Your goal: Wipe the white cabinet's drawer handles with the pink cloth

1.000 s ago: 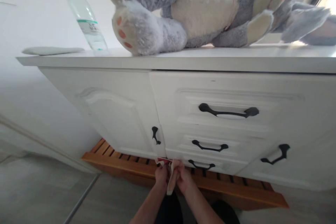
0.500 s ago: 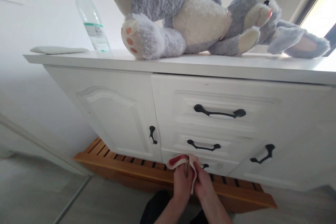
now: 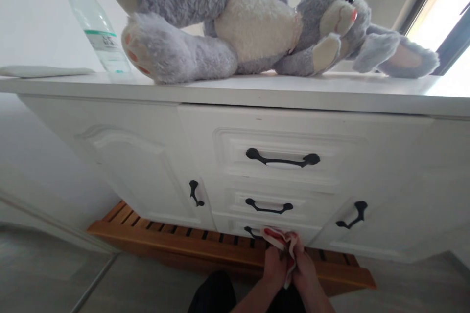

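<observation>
A white cabinet (image 3: 367, 156) fills the view, seen from low down; its top (image 3: 293, 90) carries a grey and cream plush rabbit (image 3: 253, 29) lying on its back along the surface, a clear bottle with a teal cap (image 3: 93, 17) standing left of the rabbit's foot, and a flat pale pad (image 3: 40, 71) at the far left. The middle section has three stacked drawers with black handles, the top handle (image 3: 282, 158) and middle handle (image 3: 269, 206) fully visible, the bottom handle (image 3: 251, 231) partly hidden. A slatted wooden platform (image 3: 176, 242) lies beneath the cabinet. In front of the bottom drawer, both hands meet on a small red and white cloth (image 3: 279, 238). The left hand (image 3: 275, 265) and right hand (image 3: 305, 271) are each closed on it, side by side and touching, so neither is nearer. The cloth rises from the grip toward the drawer front, its upper edge just beside the bottom handle, its long axis running roughly from the hands up and leftward. Whether it touches the drawer cannot be told.
</observation>
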`<state>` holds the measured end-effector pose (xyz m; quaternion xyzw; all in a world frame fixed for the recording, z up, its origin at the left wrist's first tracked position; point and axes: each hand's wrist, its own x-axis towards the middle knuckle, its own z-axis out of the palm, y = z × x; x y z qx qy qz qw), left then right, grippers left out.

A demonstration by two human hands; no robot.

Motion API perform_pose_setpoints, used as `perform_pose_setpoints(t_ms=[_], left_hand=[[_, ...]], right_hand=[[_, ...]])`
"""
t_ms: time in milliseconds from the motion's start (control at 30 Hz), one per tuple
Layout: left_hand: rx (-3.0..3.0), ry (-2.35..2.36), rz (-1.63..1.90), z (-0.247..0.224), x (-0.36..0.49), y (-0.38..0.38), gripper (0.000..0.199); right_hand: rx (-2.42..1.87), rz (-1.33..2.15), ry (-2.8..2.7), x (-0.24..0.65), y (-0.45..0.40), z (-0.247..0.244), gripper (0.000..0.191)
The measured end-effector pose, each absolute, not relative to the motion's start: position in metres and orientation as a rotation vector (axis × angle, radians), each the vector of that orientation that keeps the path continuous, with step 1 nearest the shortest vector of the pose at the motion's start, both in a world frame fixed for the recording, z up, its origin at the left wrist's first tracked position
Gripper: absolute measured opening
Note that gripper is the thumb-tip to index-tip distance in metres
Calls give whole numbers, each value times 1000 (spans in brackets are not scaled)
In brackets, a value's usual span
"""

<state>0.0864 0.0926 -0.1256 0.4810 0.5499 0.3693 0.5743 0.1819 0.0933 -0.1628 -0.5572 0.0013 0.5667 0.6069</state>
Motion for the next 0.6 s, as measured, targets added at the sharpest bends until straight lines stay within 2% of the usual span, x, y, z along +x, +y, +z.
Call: perform_pose_setpoints(t_ms=[200,433,600], left_hand=[[1082,1395,862,-146,53,96,22],[1060,1651,957,-147,-40,106,23],[1001,1827,1011,-138,-87,111,12]], right_hand=[[-1187,1365,-68,148,99,-192,63],[-1081,1563,-123,53,115,-195,37],[-1032,1638,-110,-1,128,-182,35]])
